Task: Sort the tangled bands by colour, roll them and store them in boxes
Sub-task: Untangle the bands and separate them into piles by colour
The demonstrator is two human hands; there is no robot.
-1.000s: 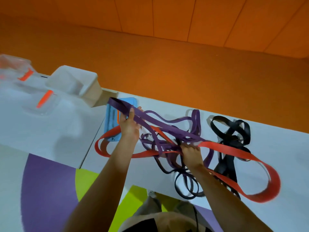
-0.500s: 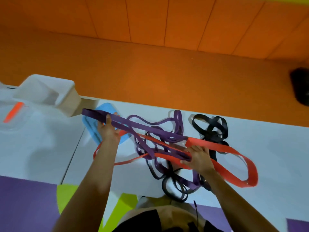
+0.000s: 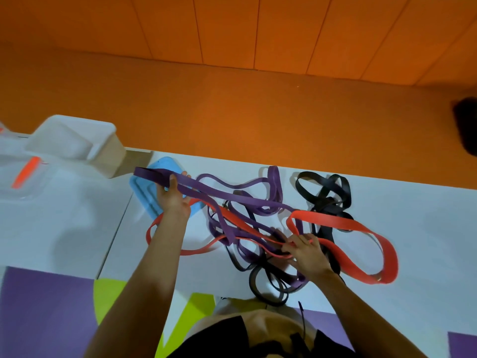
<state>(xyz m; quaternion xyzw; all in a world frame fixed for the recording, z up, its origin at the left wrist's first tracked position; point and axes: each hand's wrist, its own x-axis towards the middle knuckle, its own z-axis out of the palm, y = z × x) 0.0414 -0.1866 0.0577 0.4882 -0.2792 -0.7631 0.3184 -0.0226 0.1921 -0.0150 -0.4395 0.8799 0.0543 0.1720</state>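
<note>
A tangle of purple, red and black bands lies on the white table (image 3: 426, 228). My left hand (image 3: 173, 196) grips the end loop of a wide purple band (image 3: 232, 196) and holds it up over a blue lid (image 3: 147, 195). My right hand (image 3: 304, 250) rests with spread fingers on the middle of the tangle, touching a thin red band (image 3: 196, 251). A wide red band (image 3: 361, 228) loops out to the right. Black bands (image 3: 327, 192) lie at the back right and hang over the table's front edge.
A white open box (image 3: 77, 143) stands at the back left. Clear containers with orange clips (image 3: 25, 171) sit at the far left. Beyond the table is orange floor and wall; a dark object (image 3: 467, 130) lies at the right edge.
My left hand has kept its hold on the purple band, drawn out to the left. My right hand let go of its pinch and now lies spread flat on the tangle.
</note>
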